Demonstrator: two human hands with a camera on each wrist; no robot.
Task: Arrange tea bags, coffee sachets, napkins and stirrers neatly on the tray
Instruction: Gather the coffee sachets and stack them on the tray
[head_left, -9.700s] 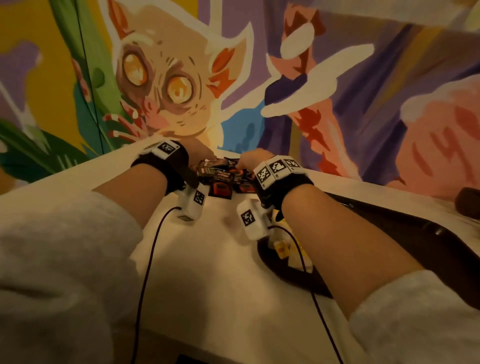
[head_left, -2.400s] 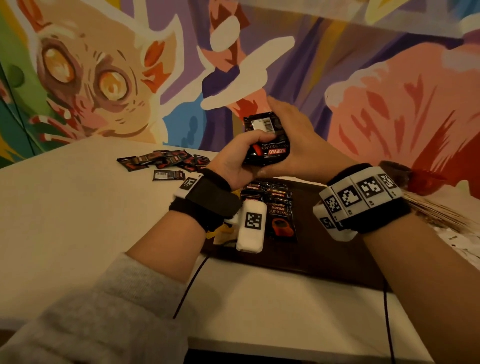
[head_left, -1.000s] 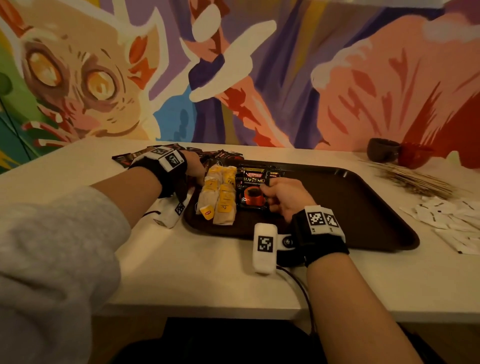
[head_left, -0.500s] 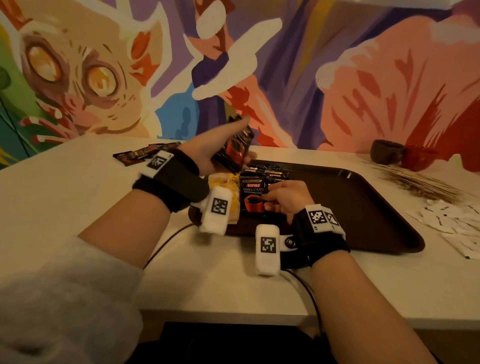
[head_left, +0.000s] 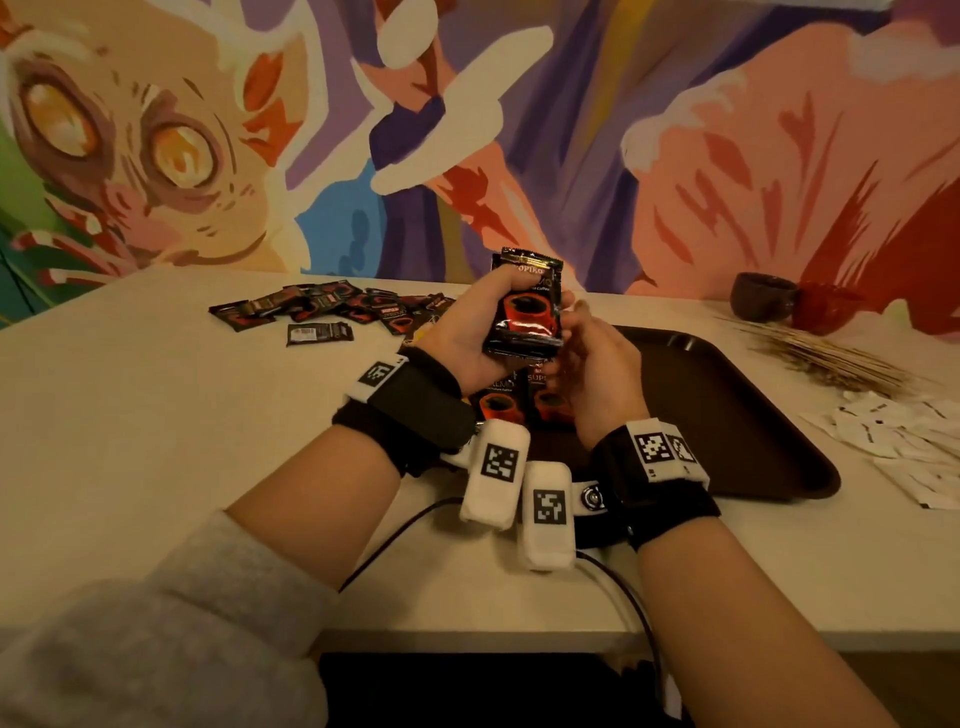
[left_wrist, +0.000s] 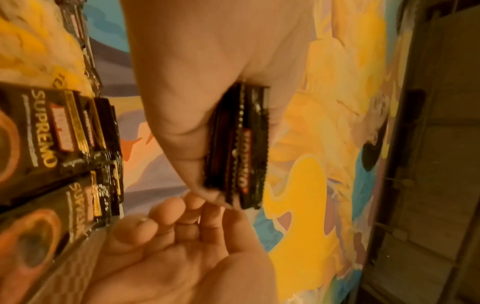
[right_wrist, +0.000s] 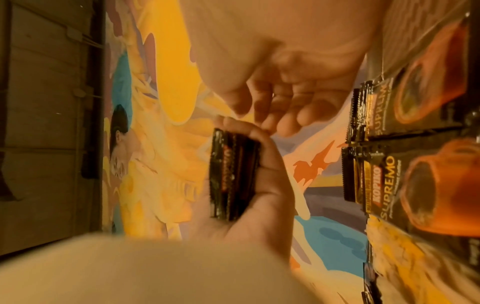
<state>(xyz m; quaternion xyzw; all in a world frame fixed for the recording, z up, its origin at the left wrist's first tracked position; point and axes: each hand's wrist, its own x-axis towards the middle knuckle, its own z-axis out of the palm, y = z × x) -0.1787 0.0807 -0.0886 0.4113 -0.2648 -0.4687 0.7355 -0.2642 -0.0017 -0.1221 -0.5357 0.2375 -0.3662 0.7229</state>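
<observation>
My left hand (head_left: 470, 340) grips a small stack of black coffee sachets (head_left: 527, 317) upright above the left part of the dark brown tray (head_left: 727, 415). In the left wrist view the stack (left_wrist: 239, 148) sits edge-on between thumb and fingers. My right hand (head_left: 592, 358) is just right of the stack, fingers relaxed and reaching toward it, holding nothing. Two rows of coffee sachets (head_left: 498, 405) lie on the tray under my hands, also seen from the right wrist (right_wrist: 415, 179). Yellow tea bags (right_wrist: 405, 267) lie beside them, blurred.
A loose pile of coffee sachets (head_left: 332, 306) lies on the white table left of the tray. Wooden stirrers (head_left: 826, 358) and white paper packets (head_left: 914, 441) lie right of the tray. A brown cup (head_left: 761, 299) and a red one (head_left: 826, 306) stand by the painted wall.
My left hand has brought the stack of sachets in over the tray and turned it upright. My right hand has lifted off the sachets on the tray and come up beside the stack.
</observation>
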